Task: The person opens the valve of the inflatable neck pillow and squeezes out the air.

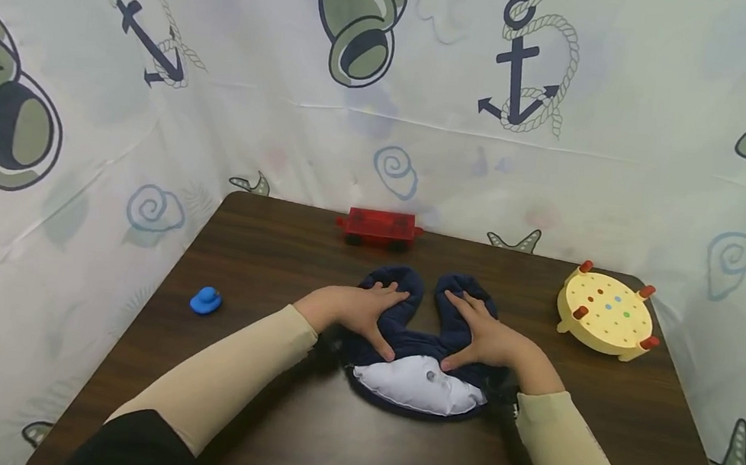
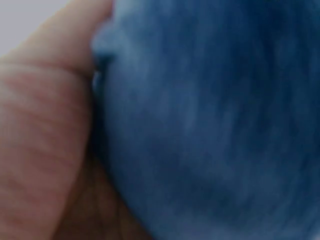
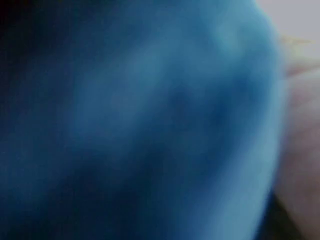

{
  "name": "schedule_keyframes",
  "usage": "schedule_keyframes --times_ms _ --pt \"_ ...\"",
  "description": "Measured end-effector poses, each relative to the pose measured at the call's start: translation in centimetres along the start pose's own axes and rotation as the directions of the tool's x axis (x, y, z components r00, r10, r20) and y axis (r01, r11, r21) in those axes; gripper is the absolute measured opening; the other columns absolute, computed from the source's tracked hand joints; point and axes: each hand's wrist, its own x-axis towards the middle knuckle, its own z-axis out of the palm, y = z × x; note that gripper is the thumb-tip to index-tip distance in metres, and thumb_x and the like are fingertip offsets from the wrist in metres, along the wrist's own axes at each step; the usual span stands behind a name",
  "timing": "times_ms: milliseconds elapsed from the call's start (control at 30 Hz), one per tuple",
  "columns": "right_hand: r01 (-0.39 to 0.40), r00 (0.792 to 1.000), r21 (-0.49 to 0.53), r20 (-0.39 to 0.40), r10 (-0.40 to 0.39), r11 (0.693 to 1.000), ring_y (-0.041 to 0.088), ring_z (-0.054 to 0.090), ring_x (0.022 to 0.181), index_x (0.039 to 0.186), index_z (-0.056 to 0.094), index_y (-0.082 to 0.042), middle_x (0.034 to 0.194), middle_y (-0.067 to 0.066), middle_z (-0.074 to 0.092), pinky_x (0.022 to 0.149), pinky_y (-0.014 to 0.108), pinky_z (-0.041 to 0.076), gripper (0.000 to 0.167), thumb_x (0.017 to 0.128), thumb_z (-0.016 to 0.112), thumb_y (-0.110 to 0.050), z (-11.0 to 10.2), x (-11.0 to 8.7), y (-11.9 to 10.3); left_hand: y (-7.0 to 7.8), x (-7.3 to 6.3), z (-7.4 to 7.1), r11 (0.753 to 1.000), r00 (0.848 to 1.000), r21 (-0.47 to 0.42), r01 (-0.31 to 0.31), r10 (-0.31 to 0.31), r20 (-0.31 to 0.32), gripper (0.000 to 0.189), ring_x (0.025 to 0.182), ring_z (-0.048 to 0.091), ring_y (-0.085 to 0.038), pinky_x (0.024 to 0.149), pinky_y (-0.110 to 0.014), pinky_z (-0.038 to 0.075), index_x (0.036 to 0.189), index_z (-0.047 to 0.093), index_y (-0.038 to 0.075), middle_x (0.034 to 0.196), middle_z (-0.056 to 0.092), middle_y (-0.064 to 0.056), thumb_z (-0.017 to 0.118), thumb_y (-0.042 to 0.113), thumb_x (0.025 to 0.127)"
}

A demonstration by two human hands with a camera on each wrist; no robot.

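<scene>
Fingers (image 1: 461,307) apart, left hand (image 1: 360,309) and right hand (image 1: 492,340) rest atop a navy pillow (image 1: 421,342), likely light, squashy, best gripped by its prongs (image 1: 412,286).

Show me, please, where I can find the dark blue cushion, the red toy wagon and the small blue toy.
Dark blue cushion (image 1: 419,344): head view, on its dark middle part.
Red toy wagon (image 1: 381,225): head view, on its red body.
Small blue toy (image 1: 205,301): head view, on its middle.
</scene>
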Motion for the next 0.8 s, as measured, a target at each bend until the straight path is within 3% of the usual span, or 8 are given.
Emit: schedule_keyframes --times_ms 100,233,300,433,633,800 --pt "0.042 0.996 -0.003 -0.075 -0.042 0.999 0.059 0.002 0.166 0.177 0.015 -0.028 0.183 0.022 -0.005 0.12 0.087 0.021 0.125 0.084 0.093 -0.053 -0.1 -0.9 0.5 0.4 0.6 1.2 0.996 0.999 0.084 0.028 -0.024 -0.049 0.13 0.171 0.003 -0.044 0.136 -0.066 0.015 0.178 0.013 0.023 0.186 0.003 -0.013 0.081 0.079 0.081" --pt "0.052 0.969 -0.07 -0.236 -0.067 0.996 0.061 -0.003 0.165 0.173 0.032 -0.027 0.184 0.022 0.002 0.118 0.091 0.008 0.093 0.097 0.08 -0.052 0.1 -3.2 -0.2 1.0 0.7 3.2 0.981 0.991 0.177 0.078 -0.057 -0.118 0.133 0.171 -0.003 -0.046 0.135 -0.069 0.01 0.178 0.006 0.022 0.185 -0.004 -0.015 0.072 0.087 0.083" --pt "0.044 0.96 -0.086 -0.274 -0.066 0.995 0.063 -0.005 0.164 0.172 0.036 -0.028 0.184 0.022 0.005 0.116 0.094 0.003 0.084 0.102 0.074 -0.053 0.5 -4.3 -0.9 1.0 0.6 3.9 0.975 0.986 0.201 0.094 -0.064 -0.152 0.133 0.171 -0.006 -0.045 0.135 -0.07 0.008 0.178 0.002 0.022 0.185 -0.008 -0.014 0.068 0.089 0.083" --pt "0.012 0.963 -0.103 -0.265 -0.039 0.995 0.067 -0.008 0.162 0.171 0.038 -0.029 0.184 0.022 0.004 0.114 0.094 0.004 0.088 0.098 0.076 -0.059 2.5 -5.4 -1.5 0.8 0.5 4.8 0.977 0.974 0.19 0.101 -0.058 -0.22 0.137 0.171 -0.002 -0.044 0.135 -0.07 0.01 0.178 0.003 0.023 0.185 -0.003 -0.014 0.071 0.091 0.079" --pt "-0.004 0.968 -0.07 -0.252 -0.014 0.998 0.067 -0.009 0.162 0.171 0.039 -0.029 0.183 0.024 0.002 0.117 0.092 0.003 0.092 0.094 0.082 -0.055 4.4 -4.8 0.2 0.6 0.4 4.6 0.996 0.965 0.082 0.041 -0.019 -0.26 0.143 0.171 0.0 -0.044 0.134 -0.071 0.009 0.178 0.004 0.022 0.185 -0.001 -0.014 0.079 0.087 0.075" --pt "0.019 0.965 -0.058 -0.259 -0.034 0.998 0.067 -0.013 0.161 0.172 0.036 -0.032 0.183 0.024 -0.003 0.116 0.093 -0.001 0.088 0.098 0.076 -0.058 5.0 -4.5 1.1 0.3 0.4 5.2 0.991 0.951 0.12 0.059 -0.019 -0.309 0.143 0.171 -0.004 -0.043 0.135 -0.068 0.006 0.178 0.001 0.022 0.185 -0.006 -0.013 0.075 0.09 0.076"
